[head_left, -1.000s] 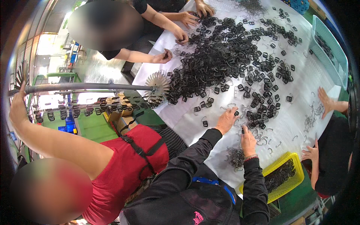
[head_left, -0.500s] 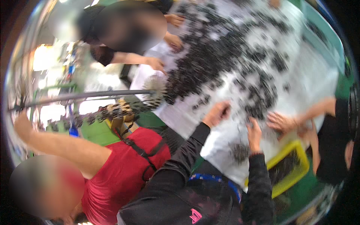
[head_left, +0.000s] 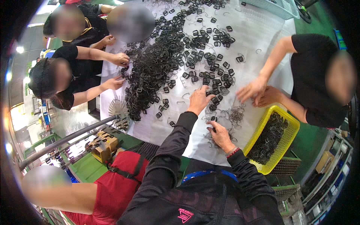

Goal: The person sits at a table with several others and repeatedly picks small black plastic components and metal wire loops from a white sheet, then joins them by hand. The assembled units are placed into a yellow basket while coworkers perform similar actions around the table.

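Observation:
Small black buckles (head_left: 221,78) lie scattered on the white-covered table (head_left: 262,41), next to a dense heap of them (head_left: 153,63). Over the near edge of the scattered ones reaches my left hand (head_left: 199,99), fingers and thumb apart, with nothing visible in it. My right hand (head_left: 221,135) is closer to me, thumb and forefinger pinching a black buckle (head_left: 213,119). Thin wire hooks (head_left: 235,115) lie in a loose tangle on the table just beyond that hand, and more are partly hidden beneath its fingers.
A yellow basket (head_left: 292,142) of black pieces stands at the table's right corner. On the right a co-worker's hands (head_left: 258,92) work close to mine; others sit at the left. A grey bar (head_left: 67,140) and a person in red (head_left: 120,180) are at lower left. A pale blue basket (head_left: 283,9) stands far right.
The view has turned and sharpened. My left hand now stretches over the scattered buckles with its fingers spread; my right hand has lowered toward the wire hooks. The right co-worker's hands have come together.

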A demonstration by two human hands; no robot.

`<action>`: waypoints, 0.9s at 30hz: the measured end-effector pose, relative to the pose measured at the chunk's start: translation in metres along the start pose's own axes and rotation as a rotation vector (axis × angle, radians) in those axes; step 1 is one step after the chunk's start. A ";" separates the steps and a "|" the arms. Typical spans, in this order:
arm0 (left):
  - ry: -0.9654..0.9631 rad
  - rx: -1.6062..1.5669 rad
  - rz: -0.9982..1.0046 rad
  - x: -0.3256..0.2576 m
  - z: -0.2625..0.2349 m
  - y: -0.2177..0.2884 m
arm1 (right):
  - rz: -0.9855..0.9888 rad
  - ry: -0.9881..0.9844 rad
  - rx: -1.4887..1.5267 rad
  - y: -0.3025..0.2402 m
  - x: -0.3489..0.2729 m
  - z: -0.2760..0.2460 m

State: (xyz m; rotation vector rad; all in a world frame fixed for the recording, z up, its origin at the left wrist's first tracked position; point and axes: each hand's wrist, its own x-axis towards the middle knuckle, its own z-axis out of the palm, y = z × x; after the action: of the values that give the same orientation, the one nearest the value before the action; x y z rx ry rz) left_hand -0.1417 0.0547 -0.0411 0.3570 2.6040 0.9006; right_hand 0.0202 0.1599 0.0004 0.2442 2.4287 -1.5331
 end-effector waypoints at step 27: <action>-0.495 -1.425 -0.399 -0.027 -0.075 -0.031 | 0.186 -0.187 -0.068 0.044 0.104 -0.049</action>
State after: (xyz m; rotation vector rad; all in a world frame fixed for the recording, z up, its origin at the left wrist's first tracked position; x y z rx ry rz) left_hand -0.1523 -0.0193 0.0011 -0.2960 1.0590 1.8557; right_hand -0.0728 0.2241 -0.0491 0.2906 2.2392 -1.3293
